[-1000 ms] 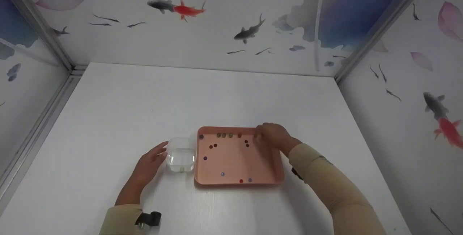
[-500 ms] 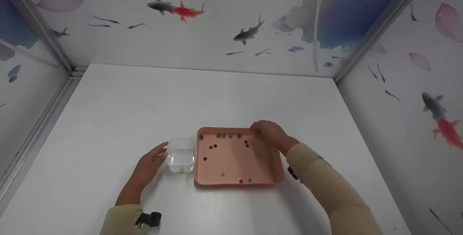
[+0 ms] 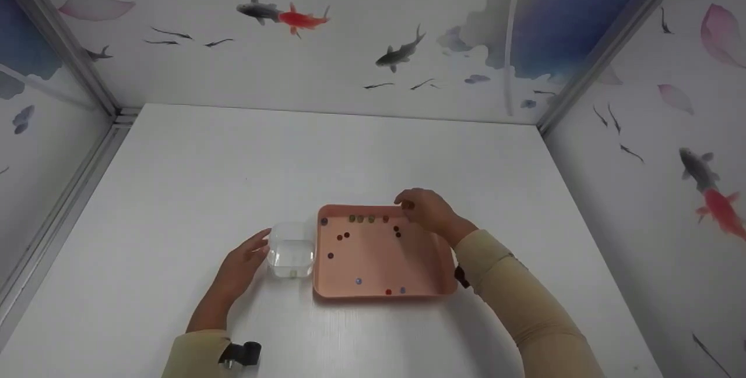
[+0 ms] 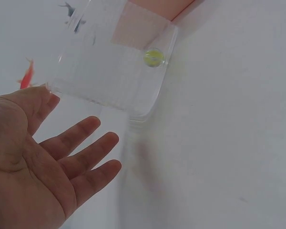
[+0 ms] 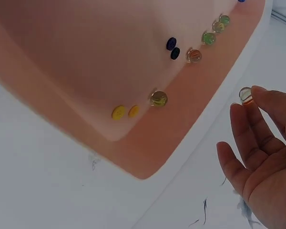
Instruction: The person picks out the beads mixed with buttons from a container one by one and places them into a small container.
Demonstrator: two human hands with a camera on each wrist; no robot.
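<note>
white table [image 3: 233, 156] carries one shallow pink plastic tray [image 3: 425, 261] with scattered marbles and one clear square box [image 3: 291, 253] beside the flat, relaxed left hand [image 3: 242, 264], while the right hand [image 3: 428, 214], now lifted above the far rim, pinches one clear glass marble [image 5: 246, 95].

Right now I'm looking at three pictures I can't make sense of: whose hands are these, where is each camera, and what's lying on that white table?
No machine here: a person works with bare hands. The wide picture comes from a camera on their head, looking down; the other two come from cameras on each wrist.

On the white table sits a shallow pink plastic tray with small coloured glass marbles scattered in it. Beside its left edge stands a small clear plastic box, with one yellow-green marble inside.

The left hand, its fingers straight, rests next to the box; whether it touches it is unclear. The right hand pinches one clear orange-tinted marble above the tray's far right corner.
</note>
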